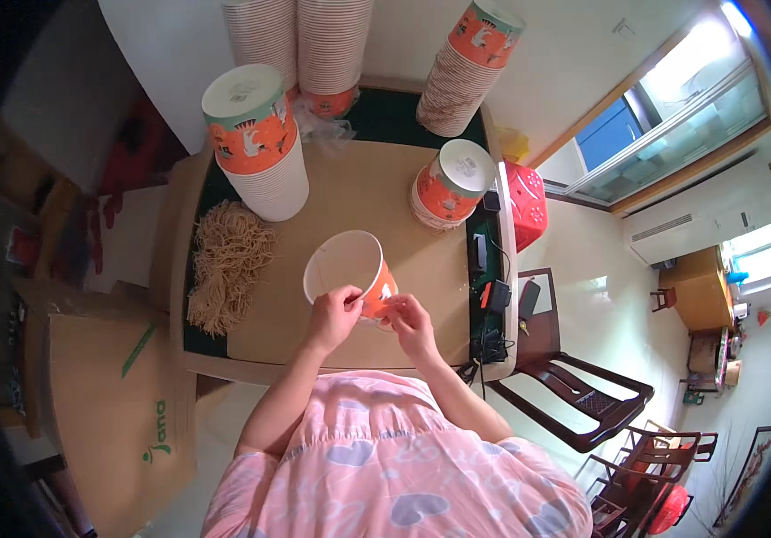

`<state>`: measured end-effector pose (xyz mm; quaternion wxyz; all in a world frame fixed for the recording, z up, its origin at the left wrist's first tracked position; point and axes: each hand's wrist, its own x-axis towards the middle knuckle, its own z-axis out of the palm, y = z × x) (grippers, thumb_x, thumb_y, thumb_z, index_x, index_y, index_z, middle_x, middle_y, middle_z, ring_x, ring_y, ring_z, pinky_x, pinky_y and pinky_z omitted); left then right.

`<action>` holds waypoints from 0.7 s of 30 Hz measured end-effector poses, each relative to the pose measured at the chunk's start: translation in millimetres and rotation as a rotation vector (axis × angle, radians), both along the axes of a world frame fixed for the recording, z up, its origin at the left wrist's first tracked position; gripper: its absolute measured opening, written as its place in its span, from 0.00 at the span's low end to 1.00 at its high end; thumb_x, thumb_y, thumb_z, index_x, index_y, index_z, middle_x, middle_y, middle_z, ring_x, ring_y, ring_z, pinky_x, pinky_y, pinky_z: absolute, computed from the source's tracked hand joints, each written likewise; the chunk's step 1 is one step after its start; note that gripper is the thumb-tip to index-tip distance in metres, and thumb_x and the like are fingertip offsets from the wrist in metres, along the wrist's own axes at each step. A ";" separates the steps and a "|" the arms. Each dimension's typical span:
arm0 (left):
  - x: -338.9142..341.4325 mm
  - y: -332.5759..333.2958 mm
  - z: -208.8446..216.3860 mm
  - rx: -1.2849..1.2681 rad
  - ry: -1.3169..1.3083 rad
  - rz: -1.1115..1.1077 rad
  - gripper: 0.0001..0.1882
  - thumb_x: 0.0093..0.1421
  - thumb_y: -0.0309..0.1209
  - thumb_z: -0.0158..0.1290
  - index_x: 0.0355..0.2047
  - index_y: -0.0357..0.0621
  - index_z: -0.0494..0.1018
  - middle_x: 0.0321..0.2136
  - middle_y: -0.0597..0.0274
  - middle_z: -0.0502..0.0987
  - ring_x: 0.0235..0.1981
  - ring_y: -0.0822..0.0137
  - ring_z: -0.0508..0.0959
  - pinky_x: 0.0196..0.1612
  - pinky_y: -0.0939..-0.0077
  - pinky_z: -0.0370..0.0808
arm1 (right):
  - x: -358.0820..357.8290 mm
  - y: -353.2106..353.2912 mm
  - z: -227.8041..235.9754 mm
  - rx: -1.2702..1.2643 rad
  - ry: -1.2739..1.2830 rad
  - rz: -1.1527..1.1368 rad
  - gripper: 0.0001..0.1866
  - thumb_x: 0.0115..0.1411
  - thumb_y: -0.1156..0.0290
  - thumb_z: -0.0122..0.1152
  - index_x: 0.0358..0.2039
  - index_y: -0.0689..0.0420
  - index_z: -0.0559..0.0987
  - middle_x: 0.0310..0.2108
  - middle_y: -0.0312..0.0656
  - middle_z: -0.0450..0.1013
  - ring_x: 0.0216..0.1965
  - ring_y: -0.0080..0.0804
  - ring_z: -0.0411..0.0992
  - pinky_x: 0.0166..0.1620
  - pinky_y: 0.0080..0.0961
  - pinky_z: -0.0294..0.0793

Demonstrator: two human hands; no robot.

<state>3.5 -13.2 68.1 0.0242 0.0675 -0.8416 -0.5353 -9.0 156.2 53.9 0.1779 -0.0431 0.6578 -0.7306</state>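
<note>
An open paper bucket (pixel 346 253), white inside with an orange printed outside, rests tilted on the table in front of me. My left hand (pixel 335 314) is closed in a pinch at the bucket's near rim. On the bucket's right side, my right hand (pixel 410 323) has its fingertips pinched together against the orange print; what is between them is too small to make out. A faint thin line, perhaps a string, shows inside the bucket. To the left lies a heap of beige strings (pixel 229 267).
Behind the bucket stand upside-down bucket stacks: a tall one (pixel 260 148) at left, a short one (pixel 454 184) at right, others along the wall. Cardboard (pixel 376 179) covers the tabletop. Chargers and cables (pixel 493 296) line its right edge. A chair (pixel 574 394) and large carton (pixel 112 412) flank the table.
</note>
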 end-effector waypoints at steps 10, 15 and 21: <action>9.8 -3.4 8.4 0.049 0.015 0.012 0.11 0.52 0.23 0.52 0.36 0.35 0.74 0.29 0.52 0.78 0.30 0.64 0.80 0.34 0.75 0.76 | -7.0 -18.6 12.6 -0.079 -0.114 0.125 0.07 0.59 0.81 0.46 0.36 0.59 0.62 0.28 0.41 0.72 0.29 0.26 0.70 0.35 0.21 0.70; 9.6 -3.3 13.2 0.102 -0.007 -0.008 0.12 0.52 0.22 0.52 0.38 0.35 0.73 0.30 0.53 0.78 0.31 0.66 0.80 0.35 0.76 0.76 | -4.9 -20.2 9.0 0.054 -0.003 0.106 0.05 0.59 0.81 0.46 0.36 0.60 0.62 0.28 0.40 0.71 0.32 0.24 0.72 0.36 0.20 0.72; 7.3 0.1 19.0 0.142 -0.079 -0.020 0.13 0.52 0.22 0.52 0.40 0.36 0.73 0.32 0.53 0.79 0.33 0.69 0.79 0.37 0.77 0.75 | -3.8 -17.6 -3.9 0.057 0.055 0.080 0.06 0.56 0.82 0.46 0.35 0.61 0.64 0.28 0.39 0.71 0.33 0.22 0.71 0.36 0.19 0.71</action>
